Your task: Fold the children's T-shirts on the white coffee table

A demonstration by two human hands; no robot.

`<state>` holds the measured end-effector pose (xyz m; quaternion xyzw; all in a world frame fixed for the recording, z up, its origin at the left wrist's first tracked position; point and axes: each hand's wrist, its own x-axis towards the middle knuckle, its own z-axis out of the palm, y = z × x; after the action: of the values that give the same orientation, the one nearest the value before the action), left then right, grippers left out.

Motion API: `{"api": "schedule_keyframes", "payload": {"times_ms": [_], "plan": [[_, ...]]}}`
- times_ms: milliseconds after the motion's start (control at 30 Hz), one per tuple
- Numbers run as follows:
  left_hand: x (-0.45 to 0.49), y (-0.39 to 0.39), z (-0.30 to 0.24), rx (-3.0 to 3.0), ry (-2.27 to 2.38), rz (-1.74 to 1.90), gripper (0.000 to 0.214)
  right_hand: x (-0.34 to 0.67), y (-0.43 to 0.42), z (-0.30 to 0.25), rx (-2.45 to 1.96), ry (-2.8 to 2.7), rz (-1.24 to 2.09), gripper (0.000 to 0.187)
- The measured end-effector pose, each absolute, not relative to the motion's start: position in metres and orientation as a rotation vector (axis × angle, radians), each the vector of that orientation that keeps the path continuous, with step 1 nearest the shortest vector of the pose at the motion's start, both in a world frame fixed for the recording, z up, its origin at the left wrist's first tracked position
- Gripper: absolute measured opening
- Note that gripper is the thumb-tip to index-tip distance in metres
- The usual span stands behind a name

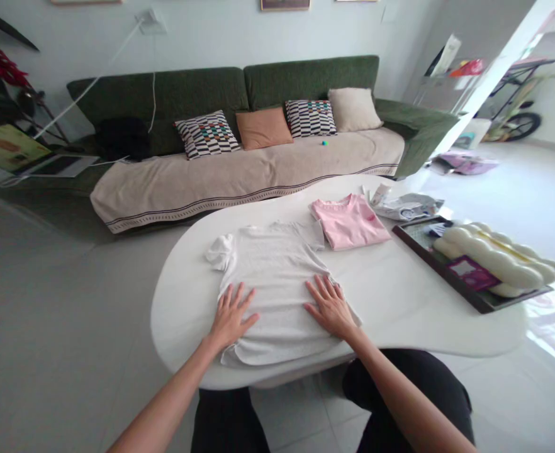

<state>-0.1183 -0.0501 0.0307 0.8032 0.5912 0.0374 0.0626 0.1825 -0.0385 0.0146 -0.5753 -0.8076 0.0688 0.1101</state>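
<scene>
A white T-shirt (272, 270) lies spread on the white table (183, 296), its hem toward me. Its left sleeve is bunched up, and wrinkles run across the body. My left hand (231, 318) rests flat on the shirt's left side with the fingers spread. On the right side of the cloth, my right hand (330, 307) also lies flat, fingers apart. Neither hand grips the fabric. A folded pink T-shirt (350, 221) sits just beyond the white one, to the right, close to its right sleeve.
A dark-rimmed tray (440, 267) on the table's right holds a cream, puffy-looking object (499, 255). Behind it lies a crumpled plastic package (409, 206). Beyond the table stands a green sofa (164, 94) with several cushions; a laptop (32, 154) is at the far left.
</scene>
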Motion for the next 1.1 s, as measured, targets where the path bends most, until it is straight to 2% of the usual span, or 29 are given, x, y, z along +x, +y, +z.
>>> {"api": "schedule_keyframes", "payload": {"times_ms": [133,267,367,633,767,867,967,1100], "plan": [[-0.115,-0.075,0.059,2.453,1.591,0.187,0.061,0.194,-0.052,0.030,-1.516,-2.297,0.292,0.046],[-0.127,-0.122,0.073,2.458,1.387,0.314,0.042,0.236,-0.083,0.041,-1.384,-2.356,0.363,0.028],[-0.137,-0.139,0.065,2.383,1.396,0.389,0.021,0.263,-0.095,0.041,-1.514,-2.357,0.367,0.031],[-0.146,-0.129,0.050,2.241,1.701,0.726,0.023,0.249,-0.087,0.042,-1.717,-2.093,0.451,0.029],[-0.157,-0.140,0.054,2.238,1.782,0.556,0.024,0.249,-0.089,0.051,-1.648,-1.973,0.450,0.027],[-0.164,-0.155,0.057,2.276,1.602,0.490,0.027,0.263,-0.097,0.049,-1.580,-1.912,0.504,0.027],[-0.166,-0.169,0.061,2.234,1.403,0.413,0.027,0.270,-0.107,0.047,-1.693,-2.044,0.495,0.030],[-0.172,-0.165,0.068,1.979,1.279,0.315,0.025,0.224,-0.119,0.059,-1.735,-2.163,0.377,0.029]]}}
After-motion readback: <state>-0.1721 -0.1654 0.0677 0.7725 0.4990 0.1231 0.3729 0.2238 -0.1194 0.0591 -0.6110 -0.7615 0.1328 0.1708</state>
